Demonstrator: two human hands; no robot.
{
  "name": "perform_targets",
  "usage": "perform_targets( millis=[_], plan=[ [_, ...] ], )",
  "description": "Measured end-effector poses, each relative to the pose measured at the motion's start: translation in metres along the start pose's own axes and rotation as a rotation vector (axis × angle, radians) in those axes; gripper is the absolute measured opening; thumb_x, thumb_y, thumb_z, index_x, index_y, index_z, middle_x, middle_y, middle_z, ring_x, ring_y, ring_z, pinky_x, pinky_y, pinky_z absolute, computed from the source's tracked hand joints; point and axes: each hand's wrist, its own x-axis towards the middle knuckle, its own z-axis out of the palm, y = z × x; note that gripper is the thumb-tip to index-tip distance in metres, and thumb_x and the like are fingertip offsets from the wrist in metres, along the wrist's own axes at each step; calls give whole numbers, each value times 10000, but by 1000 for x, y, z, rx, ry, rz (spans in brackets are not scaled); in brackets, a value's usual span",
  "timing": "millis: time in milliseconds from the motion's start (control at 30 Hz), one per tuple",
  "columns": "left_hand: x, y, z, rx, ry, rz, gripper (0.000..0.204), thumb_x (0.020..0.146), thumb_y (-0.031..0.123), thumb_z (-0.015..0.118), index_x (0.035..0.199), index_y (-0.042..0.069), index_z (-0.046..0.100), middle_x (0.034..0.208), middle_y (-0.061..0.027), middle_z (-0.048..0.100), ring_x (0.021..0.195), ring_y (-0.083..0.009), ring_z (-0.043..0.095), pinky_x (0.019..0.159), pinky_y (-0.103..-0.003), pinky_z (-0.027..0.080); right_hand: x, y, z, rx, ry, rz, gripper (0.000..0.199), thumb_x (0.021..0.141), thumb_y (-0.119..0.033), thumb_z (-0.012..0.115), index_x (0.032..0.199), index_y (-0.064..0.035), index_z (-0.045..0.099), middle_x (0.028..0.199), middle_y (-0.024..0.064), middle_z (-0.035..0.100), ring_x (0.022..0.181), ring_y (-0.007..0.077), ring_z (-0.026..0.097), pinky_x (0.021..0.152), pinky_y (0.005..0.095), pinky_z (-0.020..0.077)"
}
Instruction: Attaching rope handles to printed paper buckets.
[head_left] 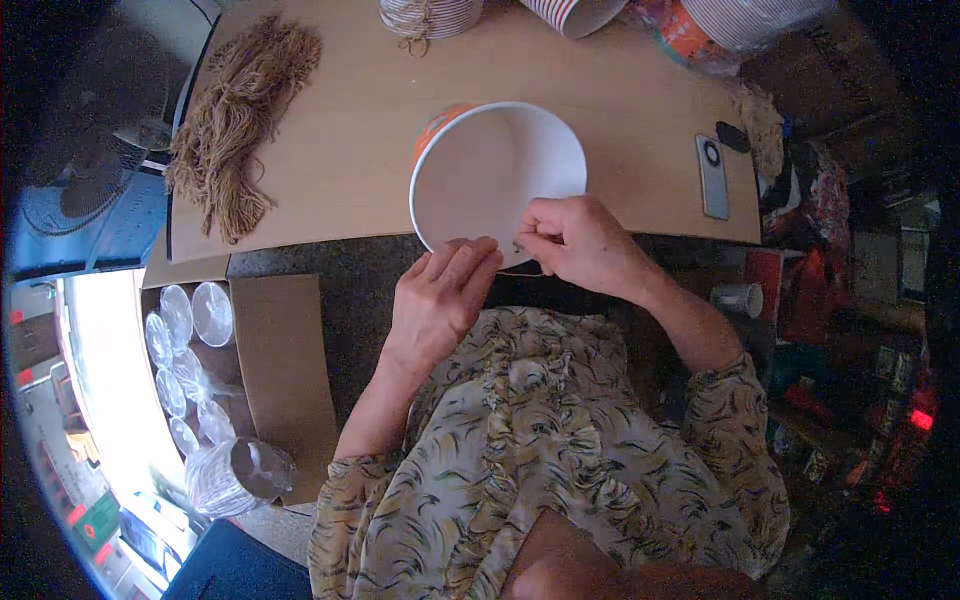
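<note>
A large white-lined paper bucket (480, 170) with an orange outer wall lies tipped at the table's near edge, its mouth facing me. My left hand (445, 290) is closed on the near rim, fingers pressed together. Just to its right, my right hand (585, 245) pinches a short end of brown twine inside the rim; its fingers partly cover it. Below the rim, a thin strand of twine (522, 274) runs outside the bucket between the two hands. A thick bundle of brown twine (245, 120) lies at the table's left side.
Stacked paper buckets (430, 15) stand along the far edge, some in clear plastic (740, 30). A phone (712, 175) lies at the table's right side. On the lower left, a cardboard box (285, 370) holds several sleeves of clear plastic cups (190, 350). A fan (85, 185) stands at far left.
</note>
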Motion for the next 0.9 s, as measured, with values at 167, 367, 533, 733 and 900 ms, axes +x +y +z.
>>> perform_targets(
  millis=[167, 367, 533, 733, 900],
  plan=[
    [4, 2, -3, 12, -7, -5, 314, 692, 59, 662, 1004, 78, 691, 1054, -27, 674, 913, -215, 656, 736, -346, 558, 0, -5, 0, -13, -4, 2, 65, 866, -55, 637, 838, 2, 629, 587, 58, 611, 528, 95, 571, 518, 294, 451],
    [12, 1, -7, 37, -82, -18, 327, 721, 98, 642, 1043, 127, 695, 1034, -1, 650, 953, -190, 619, 759, -326, 548, 5, -5, -5, -281, 19, -99, 141, 847, -174, 670, 862, -40, 707, 723, 179, 659, 661, 314, 671, 613, 398, 514],
    [20, 4, -12, 61, -125, -11, 333, 748, 115, 633, 1069, 175, 696, 993, 16, 618, 992, -168, 596, 773, -315, 538, 5, -3, -8, -381, 4, -156, 187, 867, -218, 647, 857, -37, 695, 743, 196, 650, 712, 386, 648, 641, 458, 509],
    [29, 6, -17, 5, -147, -93, 361, 730, 62, 630, 1067, 171, 700, 962, -6, 633, 956, -202, 609, 752, -349, 553, -5, -19, -24, -98, 100, -72, 176, 903, -198, 660, 913, -22, 656, 677, 104, 662, 604, 182, 647, 579, 336, 499],
    [39, -2, -21, -53, -53, -181, 341, 747, -6, 625, 1046, 137, 707, 934, -35, 662, 867, -258, 618, 730, -371, 552, -18, 19, -14, 257, 186, 30, 154, 881, -134, 720, 911, 3, 656, 757, -40, 624, 646, 28, 549, 567, 209, 455]
  ],
)
